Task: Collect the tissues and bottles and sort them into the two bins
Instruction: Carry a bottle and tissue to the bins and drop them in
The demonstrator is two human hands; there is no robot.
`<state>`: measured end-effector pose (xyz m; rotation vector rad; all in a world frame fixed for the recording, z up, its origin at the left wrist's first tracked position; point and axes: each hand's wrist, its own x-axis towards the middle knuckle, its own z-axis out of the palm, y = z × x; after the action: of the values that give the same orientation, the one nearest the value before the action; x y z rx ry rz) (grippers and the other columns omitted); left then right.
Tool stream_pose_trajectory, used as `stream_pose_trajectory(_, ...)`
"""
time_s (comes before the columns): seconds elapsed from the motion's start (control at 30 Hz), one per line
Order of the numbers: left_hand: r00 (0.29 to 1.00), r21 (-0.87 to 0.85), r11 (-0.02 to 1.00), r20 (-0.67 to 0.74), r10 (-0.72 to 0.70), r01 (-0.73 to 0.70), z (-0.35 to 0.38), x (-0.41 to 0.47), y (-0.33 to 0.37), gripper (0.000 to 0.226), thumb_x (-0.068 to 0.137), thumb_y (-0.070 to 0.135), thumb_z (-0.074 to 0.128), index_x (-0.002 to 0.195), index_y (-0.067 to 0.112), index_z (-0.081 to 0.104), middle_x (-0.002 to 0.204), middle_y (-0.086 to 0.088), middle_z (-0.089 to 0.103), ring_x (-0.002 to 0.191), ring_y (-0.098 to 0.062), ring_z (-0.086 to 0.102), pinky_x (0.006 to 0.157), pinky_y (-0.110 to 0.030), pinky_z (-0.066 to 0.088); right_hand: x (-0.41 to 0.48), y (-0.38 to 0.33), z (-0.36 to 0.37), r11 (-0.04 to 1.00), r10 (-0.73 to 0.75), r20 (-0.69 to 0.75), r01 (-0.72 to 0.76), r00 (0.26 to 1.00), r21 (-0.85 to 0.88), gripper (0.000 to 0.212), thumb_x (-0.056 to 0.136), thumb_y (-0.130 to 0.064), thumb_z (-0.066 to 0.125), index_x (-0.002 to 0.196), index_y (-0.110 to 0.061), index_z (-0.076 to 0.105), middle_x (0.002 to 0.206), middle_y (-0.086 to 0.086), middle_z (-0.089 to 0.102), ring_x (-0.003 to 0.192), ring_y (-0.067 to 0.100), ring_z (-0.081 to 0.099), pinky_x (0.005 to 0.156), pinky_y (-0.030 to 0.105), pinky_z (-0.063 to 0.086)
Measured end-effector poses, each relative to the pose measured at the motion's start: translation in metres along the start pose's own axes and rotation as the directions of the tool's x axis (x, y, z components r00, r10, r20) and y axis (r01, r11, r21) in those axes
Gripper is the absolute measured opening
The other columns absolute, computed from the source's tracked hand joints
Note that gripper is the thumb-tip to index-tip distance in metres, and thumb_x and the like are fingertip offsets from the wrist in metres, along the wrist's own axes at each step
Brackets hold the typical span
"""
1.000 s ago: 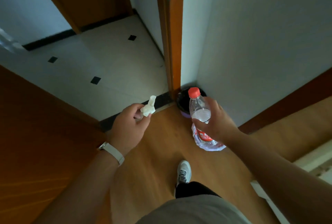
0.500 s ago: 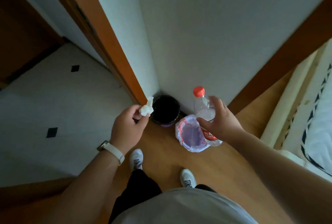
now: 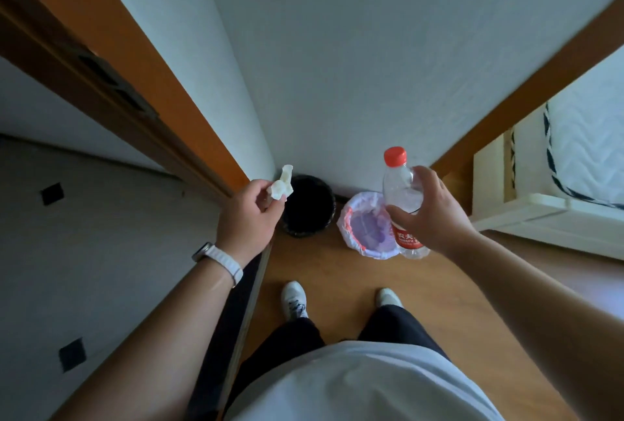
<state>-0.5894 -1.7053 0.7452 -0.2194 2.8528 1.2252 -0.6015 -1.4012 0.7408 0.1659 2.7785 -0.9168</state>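
1. Head cam, nearest first: white sneakers [image 3: 294, 299] on the wood floor [image 3: 337, 272]
2. left hand [image 3: 248, 218] pinches a crumpled tissue [image 3: 282, 184] at its fingertips, lined up with the black bin [image 3: 309, 207]'s left rim
3. right hand [image 3: 435, 214] is wrapped round the upright red-capped bottle [image 3: 401, 191], overlapping the purple-lined bin [image 3: 366, 228]'s right edge
4. bins sit side by side in the wall corner

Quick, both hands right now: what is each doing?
Left hand: pinches a crumpled tissue.
Right hand: grips a clear bottle with a red cap.
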Motion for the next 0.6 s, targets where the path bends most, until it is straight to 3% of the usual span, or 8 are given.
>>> stream_pose_trajectory(0.2, 0.993, -0.052, 0.998, 0.117, -0.019, 0.026, 0.005, 0.028, -0.034, 0.009, 0.090, 0.032, 0.065, 0.097, 0.029, 0.062, 0.084, 0.011, 0.066, 0.076, -0.006, 0.062, 0.064, -0.035, 0.055, 0.001, -0.013, 0.013, 0.996, 0.084, -0.012, -0.084, 0.996, -0.016, 0.080, 0.074, -0.041, 0.077, 0.139, -0.024, 0.034, 0.135, 0.000, 0.049, 0.115, 0.018, 0.051, 0.089, 0.033, 0.044)
stream_pose_trajectory(0.4, 0.974, -0.035, 0.999, 0.228, 0.007, 0.001, 0.059, 0.070, -0.060, 0.013, 0.092, 0.042, 0.061, 0.092, 0.029, 0.061, 0.079, 0.008, 0.066, 0.072, -0.011, 0.062, 0.061, -0.041, 0.055, 0.026, 0.022, 0.039, 0.978, 0.208, -0.034, -0.208, 0.977, -0.002, 0.080, 0.074, -0.041, 0.077, 0.139, -0.029, 0.031, 0.137, -0.003, 0.049, 0.116, 0.016, 0.051, 0.086, 0.032, 0.044)
stream_pose_trajectory(0.6, 0.946, 0.090, 0.996, 0.324, -0.027, -0.003, 0.141, 0.119, -0.104, 0.008, 0.092, 0.039, 0.060, 0.092, 0.031, 0.058, 0.081, 0.012, 0.064, 0.073, -0.006, 0.059, 0.059, -0.027, 0.049, 0.069, 0.074, 0.095, 0.959, 0.275, 0.001, -0.275, 0.961, 0.072, 0.080, 0.077, -0.033, 0.077, 0.141, -0.025, 0.031, 0.139, -0.001, 0.048, 0.111, 0.010, 0.047, 0.084, 0.028, 0.037)
